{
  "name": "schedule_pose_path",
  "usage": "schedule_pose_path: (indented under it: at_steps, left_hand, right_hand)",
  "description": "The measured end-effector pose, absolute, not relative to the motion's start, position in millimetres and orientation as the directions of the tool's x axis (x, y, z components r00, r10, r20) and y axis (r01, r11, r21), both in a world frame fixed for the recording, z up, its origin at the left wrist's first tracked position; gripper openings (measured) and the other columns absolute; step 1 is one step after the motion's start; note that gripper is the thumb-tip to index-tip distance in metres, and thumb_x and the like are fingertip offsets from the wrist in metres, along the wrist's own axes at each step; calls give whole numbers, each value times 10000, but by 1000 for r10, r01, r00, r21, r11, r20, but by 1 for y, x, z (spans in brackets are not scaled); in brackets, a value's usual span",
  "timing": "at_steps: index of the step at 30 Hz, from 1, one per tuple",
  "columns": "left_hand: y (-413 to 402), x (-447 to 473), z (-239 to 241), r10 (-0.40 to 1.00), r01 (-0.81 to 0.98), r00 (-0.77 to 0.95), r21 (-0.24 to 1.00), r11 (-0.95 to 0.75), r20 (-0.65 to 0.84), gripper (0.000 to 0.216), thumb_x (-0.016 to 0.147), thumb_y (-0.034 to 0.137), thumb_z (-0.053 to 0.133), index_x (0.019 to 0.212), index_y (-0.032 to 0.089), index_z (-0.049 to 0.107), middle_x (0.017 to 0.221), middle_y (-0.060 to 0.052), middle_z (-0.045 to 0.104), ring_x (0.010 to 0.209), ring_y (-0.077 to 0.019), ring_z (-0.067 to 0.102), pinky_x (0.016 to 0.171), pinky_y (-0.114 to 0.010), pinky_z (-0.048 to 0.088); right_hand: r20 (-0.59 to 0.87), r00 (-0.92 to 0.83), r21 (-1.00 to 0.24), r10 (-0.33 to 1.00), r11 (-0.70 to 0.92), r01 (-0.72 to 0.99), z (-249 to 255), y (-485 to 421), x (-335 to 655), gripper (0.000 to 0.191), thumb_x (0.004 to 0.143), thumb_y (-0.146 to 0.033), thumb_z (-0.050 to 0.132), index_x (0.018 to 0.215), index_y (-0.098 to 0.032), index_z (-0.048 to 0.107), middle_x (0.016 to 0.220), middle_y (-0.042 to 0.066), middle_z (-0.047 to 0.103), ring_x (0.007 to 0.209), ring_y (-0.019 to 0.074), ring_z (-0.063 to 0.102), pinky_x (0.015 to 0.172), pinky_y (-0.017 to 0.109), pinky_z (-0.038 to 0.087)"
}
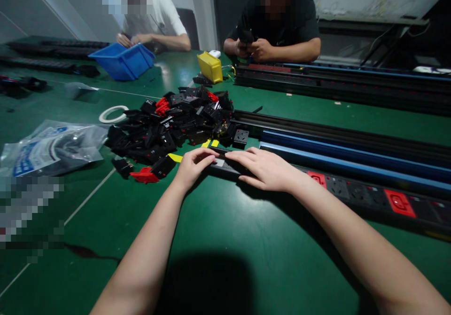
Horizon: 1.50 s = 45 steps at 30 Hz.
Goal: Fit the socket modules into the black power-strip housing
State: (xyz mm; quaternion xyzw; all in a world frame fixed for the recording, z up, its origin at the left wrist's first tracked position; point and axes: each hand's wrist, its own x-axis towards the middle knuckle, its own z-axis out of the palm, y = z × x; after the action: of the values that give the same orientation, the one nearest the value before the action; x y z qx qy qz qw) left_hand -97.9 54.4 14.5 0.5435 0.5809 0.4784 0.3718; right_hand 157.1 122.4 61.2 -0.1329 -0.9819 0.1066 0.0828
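Observation:
A long black power strip [375, 195] with red and black sockets runs from the right edge to my hands. At its left end my left hand [192, 167] is closed, thumb and forefinger pinched at a thin black piece [218, 151] on the strip. What exactly the piece is I cannot tell. My right hand [264, 168] lies across the strip, fingers stretched out towards the same piece and thumb on the near side. A small light patch [219, 162] shows on the strip between the hands. Just behind stands a black socket module [241, 138].
Beyond the strip lie blue-edged rails [352, 157]. A heap of black and red modules [176, 117] is at left, near a white tape ring [113, 114] and plastic bag [56, 148]. Blue [121, 63] and yellow [210, 66] bins stand farther back; two people sit opposite.

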Motion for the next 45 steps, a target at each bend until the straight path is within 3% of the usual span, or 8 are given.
schedule_pose_path:
  at_steps: [9,16,20,29,36,45]
  left_hand:
    - [56,-100,8,974,258,-202,965,-45,99,310,791,463,731,889,171,766,782,-58,735,769,-218,684,753,-333,536]
    - [58,-100,8,966,265,-234,963,-46,110,305,787,457,735,880,167,757,775,-51,724,755,-210,685,747,-327,533]
    - [58,-99,9,961,279,-249,959,-45,118,314,789,466,725,873,164,750,767,-51,716,763,-218,689,753,-332,534]
    - [57,-96,13,967,293,-232,956,-32,104,286,777,446,725,846,170,741,773,-51,726,738,-214,681,766,-349,546]
    - [56,-95,12,968,280,-232,960,-28,96,265,784,426,718,851,171,744,789,-54,729,750,-216,682,758,-336,531]
    - [58,-98,7,963,375,-237,927,-33,130,285,818,452,688,884,182,750,792,-54,727,773,-221,682,752,-326,518]
  right_hand:
    - [156,-939,-143,306,948,285,60,116,149,616,982,-379,491,1548,-162,378,1541,139,478,1125,309,557,907,457,504]
    - [86,-950,-107,300,951,291,60,114,153,674,987,-361,469,1616,-230,266,1689,52,249,1162,327,549,874,453,493]
    - [56,-950,-137,307,945,298,61,113,151,677,969,-376,496,1604,-246,301,1674,39,291,1211,339,528,910,470,476]
    - [97,-948,-154,305,945,288,61,115,149,612,936,-311,556,1525,-218,419,1609,80,419,1092,298,576,902,448,468]
    - [122,-943,-185,309,941,285,61,116,148,427,921,-315,593,1325,-184,543,1415,122,574,1040,267,596,868,399,450]
    - [100,-934,-203,344,926,319,63,117,148,328,928,-344,586,1213,-184,567,1231,113,625,978,250,596,826,367,437]
